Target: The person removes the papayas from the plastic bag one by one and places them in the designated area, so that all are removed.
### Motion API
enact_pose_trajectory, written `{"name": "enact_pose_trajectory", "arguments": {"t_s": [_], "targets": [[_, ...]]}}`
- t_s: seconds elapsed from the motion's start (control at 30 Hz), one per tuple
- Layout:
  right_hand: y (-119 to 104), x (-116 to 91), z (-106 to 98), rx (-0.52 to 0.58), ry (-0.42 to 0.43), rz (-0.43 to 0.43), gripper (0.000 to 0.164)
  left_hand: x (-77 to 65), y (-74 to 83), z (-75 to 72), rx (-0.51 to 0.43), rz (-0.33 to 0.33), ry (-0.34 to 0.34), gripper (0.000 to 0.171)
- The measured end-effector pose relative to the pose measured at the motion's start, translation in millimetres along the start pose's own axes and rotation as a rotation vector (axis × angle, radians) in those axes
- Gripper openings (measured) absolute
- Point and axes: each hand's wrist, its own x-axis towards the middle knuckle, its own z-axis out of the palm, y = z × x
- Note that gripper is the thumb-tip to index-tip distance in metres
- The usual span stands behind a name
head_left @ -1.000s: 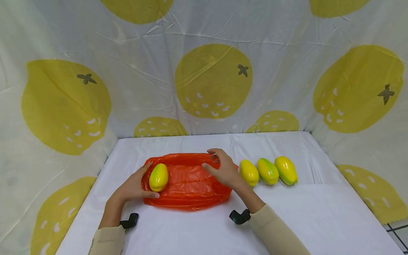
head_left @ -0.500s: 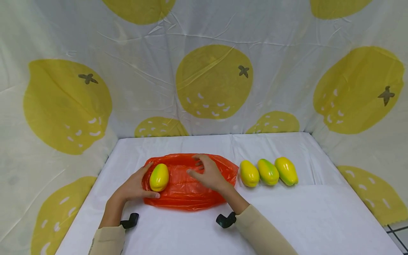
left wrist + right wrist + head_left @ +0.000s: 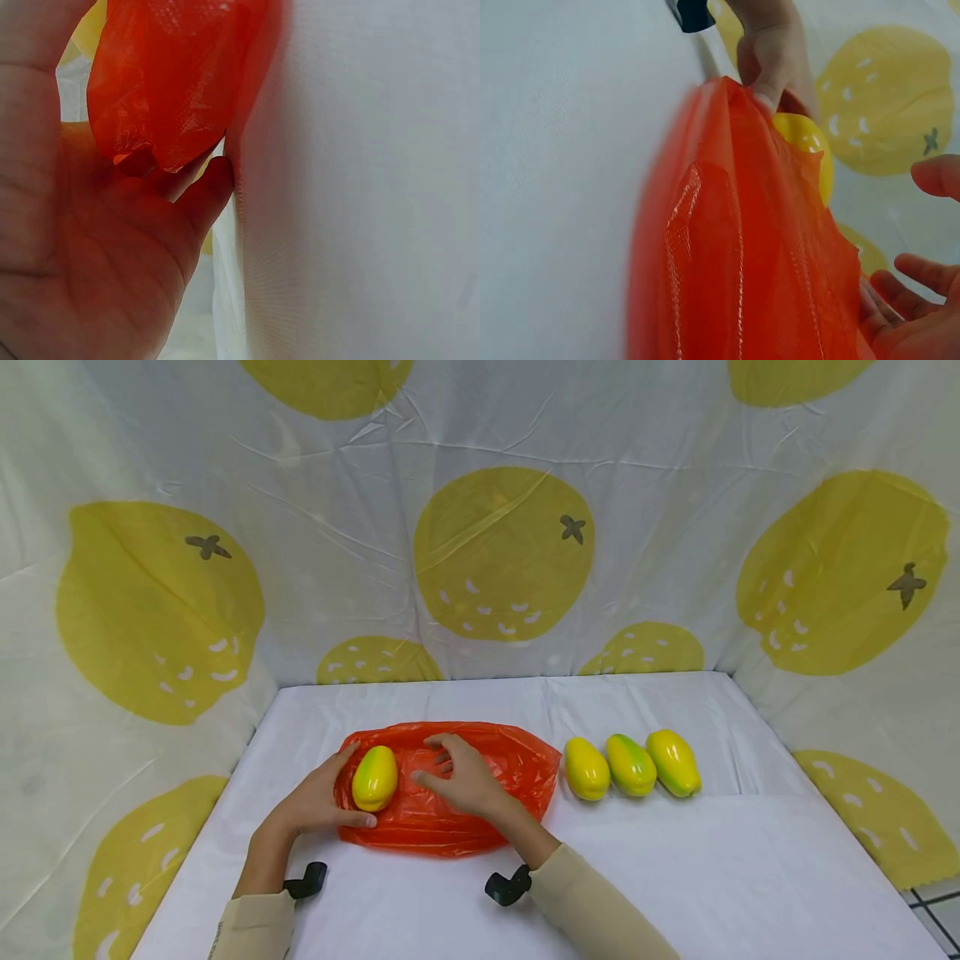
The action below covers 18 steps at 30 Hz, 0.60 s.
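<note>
A red plastic bag [image 3: 521, 768] lies spread on the white cloth in the head view. On its left part sits a glossy yellow-green papaya [image 3: 374, 779]. My left hand [image 3: 311, 797] cups the bag's left end beside that fruit, thumb on the near edge and fingers on the far side. In the left wrist view, the bag [image 3: 180, 75] hangs against the spread palm. Over the bag's middle hovers my right hand [image 3: 465, 777], fingers loosely bent and holding nothing, to the right of the papaya. The right wrist view shows its thumb and fingers spread beside the bag.
Three more papayas stand in a row right of the bag: the nearest one [image 3: 587, 768], the middle one [image 3: 631, 765] and the far right one [image 3: 673, 762]. A lemon-print cloth [image 3: 502, 552] walls the back and both sides of the white tabletop [image 3: 735, 860].
My right hand has moved left across the bag, from its right end to its middle, toward the papaya. The left hand and the fruits have stayed in place.
</note>
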Motion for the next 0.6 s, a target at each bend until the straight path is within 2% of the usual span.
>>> {"name": "enact_pose_trajectory", "arguments": {"t_s": [0.6], "targets": [[-3, 13, 44, -0.117, -0.047, 0.028, 0.072, -1.8, 2.3, -0.5, 0.041, 0.013, 0.009, 0.133]]}}
